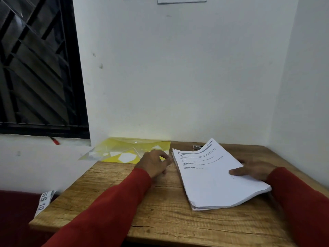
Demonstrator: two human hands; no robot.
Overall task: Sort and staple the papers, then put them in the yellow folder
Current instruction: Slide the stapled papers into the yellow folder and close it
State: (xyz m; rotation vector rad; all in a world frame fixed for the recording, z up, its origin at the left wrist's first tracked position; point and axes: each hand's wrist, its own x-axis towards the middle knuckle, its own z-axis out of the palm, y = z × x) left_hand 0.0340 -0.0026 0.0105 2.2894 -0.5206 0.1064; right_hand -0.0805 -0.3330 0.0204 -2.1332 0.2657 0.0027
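wooden table point(160, 207), barred window point(35, 68), white wall point(178, 77), "ws 10" label point(44, 202), red pen point(54, 141) on sill

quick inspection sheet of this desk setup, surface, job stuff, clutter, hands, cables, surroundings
surface: wooden table, grain visible, set in a corner.
job's things: stack of papers on the right, far corner curled up; yellow folder flat at the back left, overhanging the table edge; stapler partly hidden behind the stack.
clutter: white tag marked WS 10 at the left edge; red item on the sill, too small to identify.
grippers: left hand loosely curled beside the stack, holding nothing; right hand grips the stack's right edge, thumb on top.
cables: nothing seen.
surroundings: white walls, barred window at left.
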